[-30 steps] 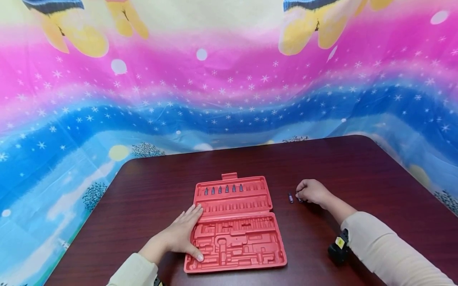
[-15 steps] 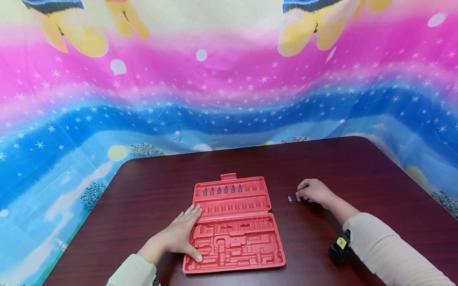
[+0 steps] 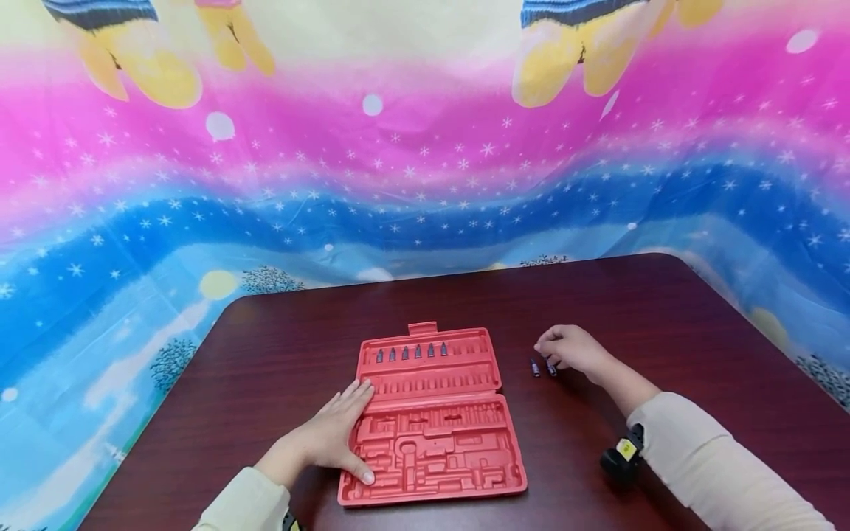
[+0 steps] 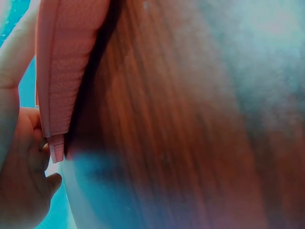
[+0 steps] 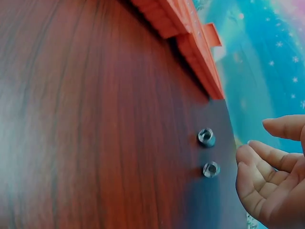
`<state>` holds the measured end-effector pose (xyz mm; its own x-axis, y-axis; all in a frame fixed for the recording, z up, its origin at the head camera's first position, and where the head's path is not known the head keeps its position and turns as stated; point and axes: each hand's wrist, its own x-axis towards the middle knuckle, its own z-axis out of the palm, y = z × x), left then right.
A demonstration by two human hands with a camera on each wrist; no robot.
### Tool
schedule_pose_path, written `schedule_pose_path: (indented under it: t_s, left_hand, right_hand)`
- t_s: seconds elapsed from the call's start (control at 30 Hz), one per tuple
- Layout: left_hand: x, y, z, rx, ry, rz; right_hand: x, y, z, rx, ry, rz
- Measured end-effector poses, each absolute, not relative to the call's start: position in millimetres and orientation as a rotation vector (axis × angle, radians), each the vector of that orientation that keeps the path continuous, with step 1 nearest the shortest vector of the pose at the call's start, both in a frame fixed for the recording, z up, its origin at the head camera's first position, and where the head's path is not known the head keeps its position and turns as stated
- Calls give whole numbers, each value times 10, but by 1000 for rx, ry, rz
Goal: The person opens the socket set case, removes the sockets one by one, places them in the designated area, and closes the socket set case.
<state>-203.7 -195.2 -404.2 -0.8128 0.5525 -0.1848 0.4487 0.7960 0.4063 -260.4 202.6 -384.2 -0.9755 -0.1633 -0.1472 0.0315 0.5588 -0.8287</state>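
Observation:
A red plastic tool case (image 3: 434, 400) lies unfolded on the table. My left hand (image 3: 328, 435) rests on its left edge, fingers spread and thumb over the lower half. Several dark pointed bits (image 3: 417, 352) stand in a row in the upper half's top slots. Right of the case, two short metal bits, one on the left (image 3: 534, 367) and one on the right (image 3: 551, 369), lie side by side. In the right wrist view their round hollow-looking ends (image 5: 206, 137) face the camera. Beside them is my right hand (image 3: 576, 349), thumb and index finger apart, holding nothing visible.
The dark wood table (image 3: 312, 332) has rounded far corners. A colourful patterned cloth (image 3: 425, 184) hangs right behind it. The case's latch tab (image 3: 423, 328) sticks out at its far edge. A black camera (image 3: 622, 461) is strapped to my right wrist.
My right fingers have let go of the right-hand bit, which now lies next to the other one. That hand has lifted slightly and shifted left. My left hand stays on the case.

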Motion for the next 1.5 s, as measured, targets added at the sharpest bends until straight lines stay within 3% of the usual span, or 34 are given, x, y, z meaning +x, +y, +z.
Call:
schedule_pose_path:
  t_s: [1.5]
  left_hand:
    - [-2041, -1963, -4042, 751, 2666, 556]
  right_hand:
    - [-2924, 1047, -3837, -106, 2266, -1668]
